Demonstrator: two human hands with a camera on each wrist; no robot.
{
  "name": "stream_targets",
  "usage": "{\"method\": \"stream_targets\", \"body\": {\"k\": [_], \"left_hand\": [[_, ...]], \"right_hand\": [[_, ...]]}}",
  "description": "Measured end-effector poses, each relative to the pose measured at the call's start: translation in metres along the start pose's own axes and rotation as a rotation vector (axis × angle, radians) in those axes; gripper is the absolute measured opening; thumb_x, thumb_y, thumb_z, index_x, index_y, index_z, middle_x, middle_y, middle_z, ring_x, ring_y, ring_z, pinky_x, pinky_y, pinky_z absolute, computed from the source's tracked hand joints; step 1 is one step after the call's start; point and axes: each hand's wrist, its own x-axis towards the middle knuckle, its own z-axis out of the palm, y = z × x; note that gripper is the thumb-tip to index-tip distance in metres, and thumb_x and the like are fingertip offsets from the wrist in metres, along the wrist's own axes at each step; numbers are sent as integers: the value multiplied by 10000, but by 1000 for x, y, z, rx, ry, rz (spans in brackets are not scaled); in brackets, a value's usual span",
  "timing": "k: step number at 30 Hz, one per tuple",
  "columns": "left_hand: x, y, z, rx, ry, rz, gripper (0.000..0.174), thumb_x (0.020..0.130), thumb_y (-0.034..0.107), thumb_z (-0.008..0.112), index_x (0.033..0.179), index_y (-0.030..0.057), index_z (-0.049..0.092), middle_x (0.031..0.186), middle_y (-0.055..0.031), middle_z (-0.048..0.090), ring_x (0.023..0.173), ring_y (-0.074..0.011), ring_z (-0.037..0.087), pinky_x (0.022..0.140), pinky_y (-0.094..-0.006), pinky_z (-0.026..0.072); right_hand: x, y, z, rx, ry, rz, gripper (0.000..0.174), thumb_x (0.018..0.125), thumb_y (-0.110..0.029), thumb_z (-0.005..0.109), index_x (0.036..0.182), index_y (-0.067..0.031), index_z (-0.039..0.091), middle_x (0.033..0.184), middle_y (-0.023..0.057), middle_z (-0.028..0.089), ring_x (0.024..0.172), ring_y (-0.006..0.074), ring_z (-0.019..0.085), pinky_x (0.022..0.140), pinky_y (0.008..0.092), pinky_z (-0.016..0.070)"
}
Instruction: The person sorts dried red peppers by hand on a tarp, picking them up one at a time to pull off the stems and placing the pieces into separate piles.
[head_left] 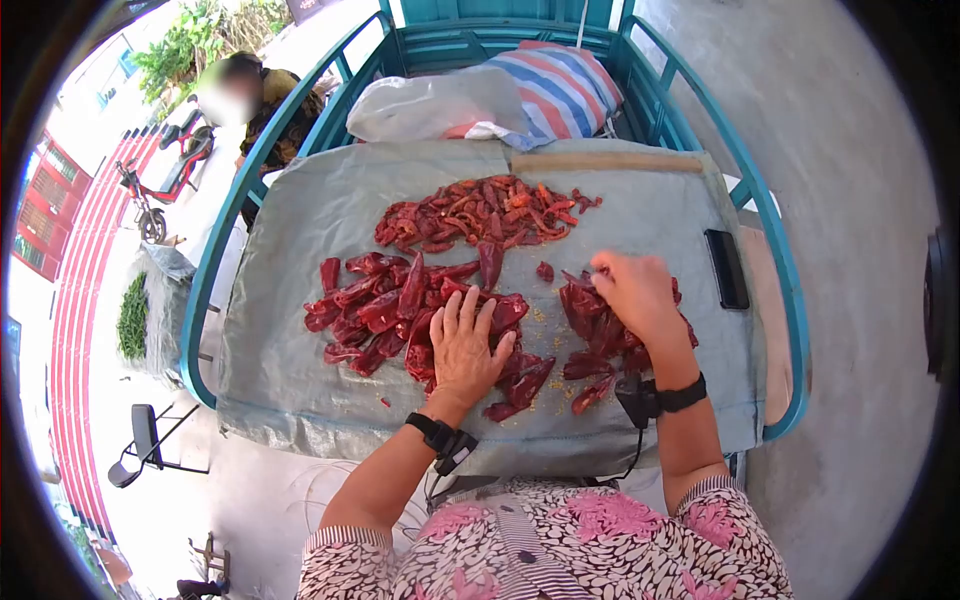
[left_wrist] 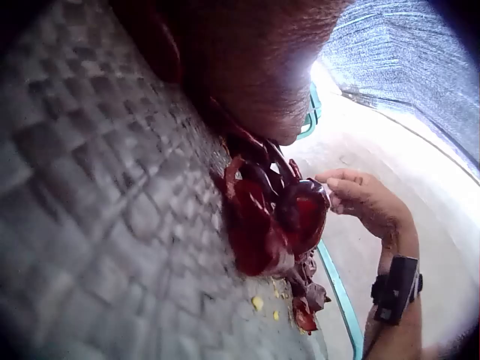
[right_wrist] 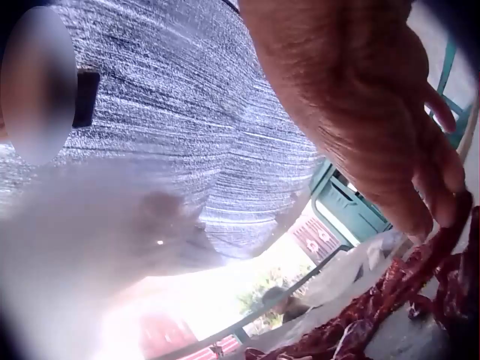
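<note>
Dried red peppers lie in a large heap (head_left: 375,305) at centre-left and a smaller heap (head_left: 600,335) at right. My left hand (head_left: 465,350) rests spread on the near right side of the large heap, beside glossy peppers (left_wrist: 259,232) in the left wrist view. Above the smaller heap is my right hand (head_left: 640,295), blurred, its fingers bent. In the right wrist view, the thumb and fingers of my right hand (right_wrist: 382,127) pinch the end of a long dark pepper (right_wrist: 431,259); its other end merges with peppers behind. Pale seeds (head_left: 540,375) are scattered between the heaps.
Behind lies a pile of smaller, torn-looking red pieces (head_left: 480,212). A phone (head_left: 727,269) is at the right of the grey sheet (head_left: 290,230). Teal rails (head_left: 775,240) flank it, with a striped sack (head_left: 565,90) at the back. A person (head_left: 275,110) is beyond the left rail.
</note>
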Motion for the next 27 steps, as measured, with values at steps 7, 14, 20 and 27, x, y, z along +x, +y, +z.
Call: {"method": "stream_targets", "body": {"k": [7, 14, 20, 27], "left_hand": [[-3, -1, 1, -17, -4, -2, 586, 944, 445, 670, 1412, 97, 602, 1581, -134, 434, 1477, -347, 341, 1214, -525, 225], [-4, -1, 0, -67, 16, -1, 601, 941, 435, 672, 1437, 105, 592, 1573, -146, 437, 1471, -356, 351, 1209, -526, 234], [-4, -2, 1, -72, 23, 4, 588, 944, 418, 675, 1435, 106, 594, 1563, -142, 450, 1467, -361, 355, 1209, -529, 237], [-4, -3, 3, -75, 41, 20, 579, 945, 403, 682, 1424, 89, 596, 1545, -142, 466, 1454, -360, 365, 1202, -534, 245]], "right_hand": [[52, -52, 62, 63, 72, -203, 380, 940, -317, 698, 1282, -170, 623, 1039, 136, 748, 1017, 364, 705, 841, 501, 546], [85, -96, 102, 71, -137, -53, 475, 895, -349, 746, 1279, -114, 593, 1132, 208, 679, 1108, 396, 677, 876, 533, 546], [91, -77, 124, 423, 10, -3, 423, 821, -187, 753, 1191, -33, 617, 1079, 221, 677, 1079, 400, 668, 892, 494, 537], [41, -36, 58, 483, 237, -60, 334, 821, -190, 761, 1093, -21, 664, 1092, 191, 693, 1063, 375, 640, 932, 452, 516]]}}
